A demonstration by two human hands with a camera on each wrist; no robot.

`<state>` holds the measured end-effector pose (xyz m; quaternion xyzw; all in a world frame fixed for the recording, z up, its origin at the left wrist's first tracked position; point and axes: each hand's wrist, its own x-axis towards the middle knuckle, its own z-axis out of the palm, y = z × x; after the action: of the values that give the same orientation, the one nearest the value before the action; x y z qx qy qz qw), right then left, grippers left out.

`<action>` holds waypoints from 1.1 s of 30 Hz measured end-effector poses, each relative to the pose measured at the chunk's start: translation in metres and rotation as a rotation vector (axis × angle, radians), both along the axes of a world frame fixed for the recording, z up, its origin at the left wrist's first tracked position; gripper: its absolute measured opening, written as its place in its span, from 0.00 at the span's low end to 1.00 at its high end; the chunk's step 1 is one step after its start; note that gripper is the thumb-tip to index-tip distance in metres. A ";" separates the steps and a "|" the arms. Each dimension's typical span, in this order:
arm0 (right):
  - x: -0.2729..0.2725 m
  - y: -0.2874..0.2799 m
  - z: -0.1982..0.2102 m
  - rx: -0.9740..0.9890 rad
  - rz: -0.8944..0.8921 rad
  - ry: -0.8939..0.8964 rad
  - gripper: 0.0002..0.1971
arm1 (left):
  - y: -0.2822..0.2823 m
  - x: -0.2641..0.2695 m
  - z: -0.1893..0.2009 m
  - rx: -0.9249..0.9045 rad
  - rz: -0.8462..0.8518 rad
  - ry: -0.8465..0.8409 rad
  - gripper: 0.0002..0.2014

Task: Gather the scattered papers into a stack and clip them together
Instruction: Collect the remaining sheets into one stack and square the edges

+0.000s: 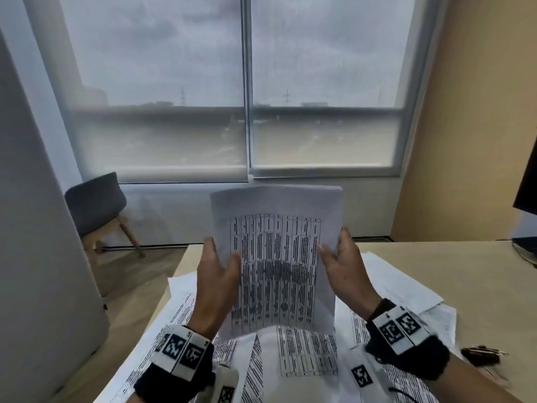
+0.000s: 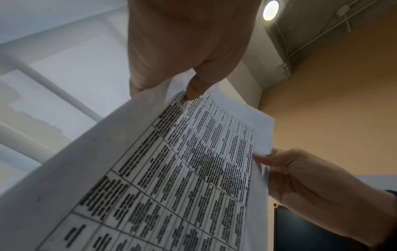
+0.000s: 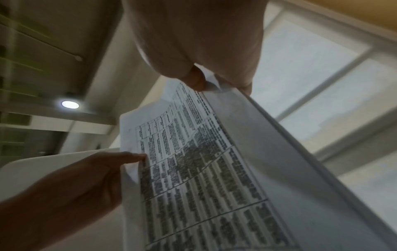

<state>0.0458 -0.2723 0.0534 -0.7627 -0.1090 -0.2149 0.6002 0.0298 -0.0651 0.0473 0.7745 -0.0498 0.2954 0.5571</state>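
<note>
**Stack's up off the desk, both hands on it**

You've got the paper stack [image 1: 276,257] upright in front of you, lifted clear of the wooden desk [image 1: 465,274]. The front sheet is a printed table, and the stack bows a bit from side to side.

Your left hand [image 1: 216,282] grips the stack's left edge, at its 9 o'clock: thumb curled over the front, fingers behind. In the left wrist view the thumb [image 2: 194,88] pinches right on the printed grid. Your right hand [image 1: 344,270] does the same at 3 o'clock, thumb on the front margin and fingers wrapped round the back. So both hands are closed on the paper, neither one loose.

More loose sheets [image 1: 308,353] are spread on the desk under the stack, overlapping at odd angles, out to roughly 4 o'clock and 7 o'clock of it. A small dark object [image 1: 479,356] sits on the desk at about 4 o'clock, just beside your right wrist. It's too blurry to say what it is.

A grey chair [image 1: 96,205] stands off at 10 o'clock by the window [image 1: 247,82].
</note>
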 end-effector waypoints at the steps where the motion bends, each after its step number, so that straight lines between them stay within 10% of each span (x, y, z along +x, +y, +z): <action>1: 0.000 0.002 0.004 0.024 0.013 -0.021 0.12 | 0.001 0.001 0.003 -0.027 0.003 -0.006 0.08; 12: -0.007 0.005 -0.030 -0.068 0.082 0.228 0.29 | 0.014 0.002 -0.036 -0.063 -0.101 0.099 0.10; 16: -0.007 0.001 -0.038 -0.085 0.090 0.270 0.12 | 0.022 0.003 -0.048 -0.030 -0.214 0.162 0.12; 22: -0.005 -0.012 -0.025 0.035 0.198 0.301 0.13 | 0.046 0.008 -0.031 -0.204 -0.418 0.339 0.26; 29: -0.029 -0.069 -0.022 -1.283 0.363 0.529 0.42 | 0.098 0.013 -0.009 -0.006 -0.083 0.141 0.24; 33: -0.043 -0.062 -0.037 -1.597 0.498 0.544 0.44 | 0.104 0.015 0.009 -0.035 0.055 0.029 0.18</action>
<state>0.0031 -0.3344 0.0160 -0.9334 -0.2434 0.2519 -0.0780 0.0450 0.0391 0.0561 0.7699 -0.0153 0.3002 0.5630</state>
